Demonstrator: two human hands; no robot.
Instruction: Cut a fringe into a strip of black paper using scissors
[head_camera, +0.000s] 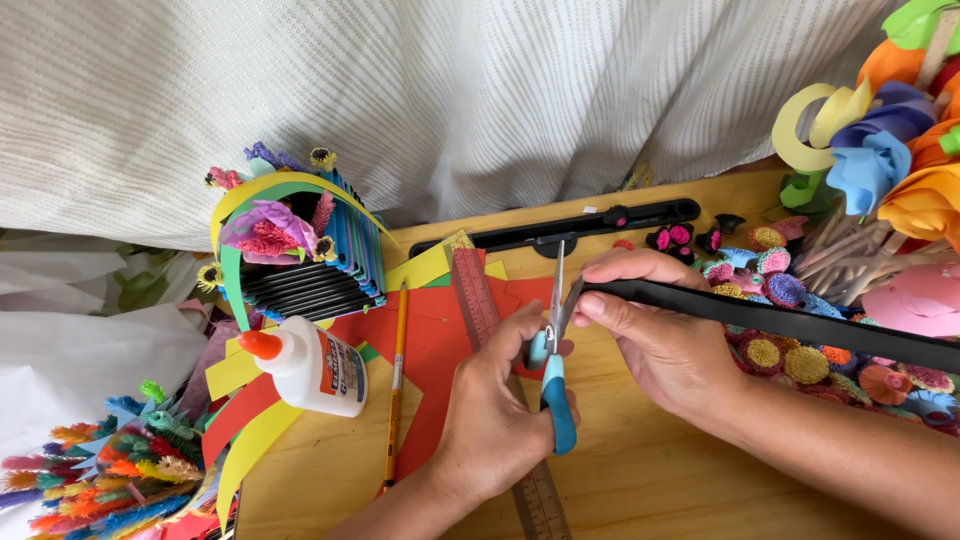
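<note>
The black paper strip (780, 320) sits pinched in my right hand (660, 345); my left hand (495, 410) grips the scissors (553, 340), blades open at its end; I judge closing them squarely comes next.

The long black paper strip (790, 318) runs out past the right edge, so its far end is unseen. The left hand (495, 420) covers one loop of the blue-handled scissors (556, 350) and part of the brown wooden ruler (478, 300), whose lower end leaves the bottom edge. Both forearms are cut off there too. The heap of fringed coloured paper stems (110, 480) is clipped by the left corner. The white glue bottle's (312, 368) label is too small to tell.
</note>
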